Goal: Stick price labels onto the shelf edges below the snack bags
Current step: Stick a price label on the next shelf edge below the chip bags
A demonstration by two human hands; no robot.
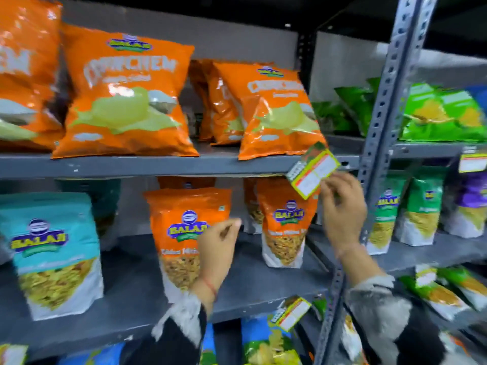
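My right hand (342,209) pinches a yellow-bordered price label (313,171) by its lower right corner, holding it tilted against the grey upper shelf edge (158,165), just below an orange snack bag (276,111). My left hand (218,248) hovers lower, in front of an orange pouch (181,233) on the middle shelf, fingers loosely curled and holding nothing. Another label (292,312) hangs on the middle shelf edge, and one more label (473,163) sits on the right-hand rack's edge.
A perforated metal upright (387,106) stands just right of my right hand, dividing two racks. Large orange bags (123,96) fill the upper shelf, a teal pouch (52,248) stands on the middle shelf at left, and green bags (442,114) lie on the right rack.
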